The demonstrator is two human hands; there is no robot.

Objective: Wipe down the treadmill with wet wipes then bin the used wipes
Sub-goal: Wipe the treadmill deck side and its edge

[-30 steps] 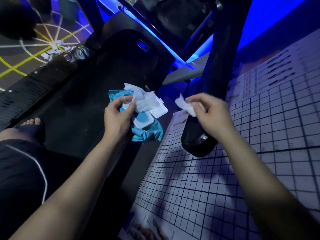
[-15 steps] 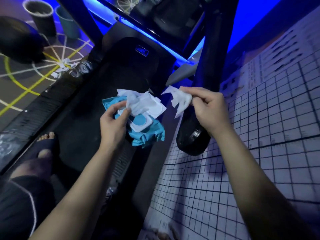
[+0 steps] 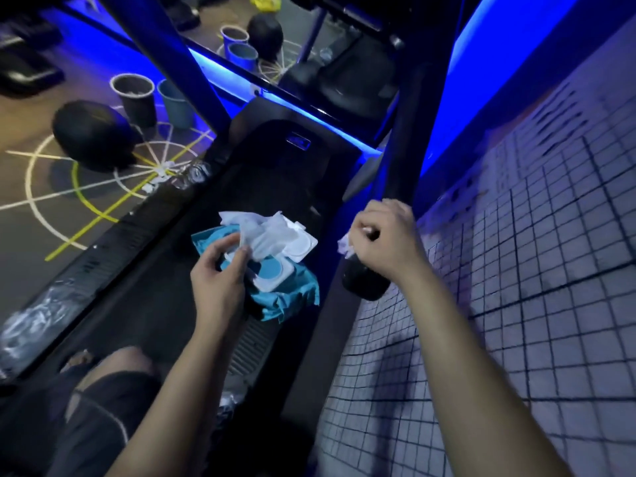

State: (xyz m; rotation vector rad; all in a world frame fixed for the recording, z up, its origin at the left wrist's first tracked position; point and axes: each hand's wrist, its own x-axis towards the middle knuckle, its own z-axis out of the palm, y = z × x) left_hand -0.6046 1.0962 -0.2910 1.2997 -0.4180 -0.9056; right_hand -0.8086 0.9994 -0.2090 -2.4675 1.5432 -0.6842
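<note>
1. Right hand [image 3: 385, 242] is curled round a crumpled white wipe [image 3: 344, 248] and pinches it against the black handrail [image 3: 402, 160], close to the rail's rounded lower end. The wrist bends inward and the forearm runs up from the lower right.
2. Left hand [image 3: 220, 273] grips the blue wipe pack [image 3: 289, 297] from its left side, fingers and thumb curled on it. The pack is held above the treadmill belt [image 3: 155, 297], toward the belt's right edge. Its white lid [image 3: 299, 247] stands open and a fresh wipe [image 3: 261, 228] sticks out.
3. To wipe well, I'd wrap the wipe right round the rail and slide it along the length with firm, even pressure, turning to a clean face as it soils.
4. Two bins [image 3: 136, 105] stand on the floor beyond the belt's far left corner, well apart from both hands
</note>
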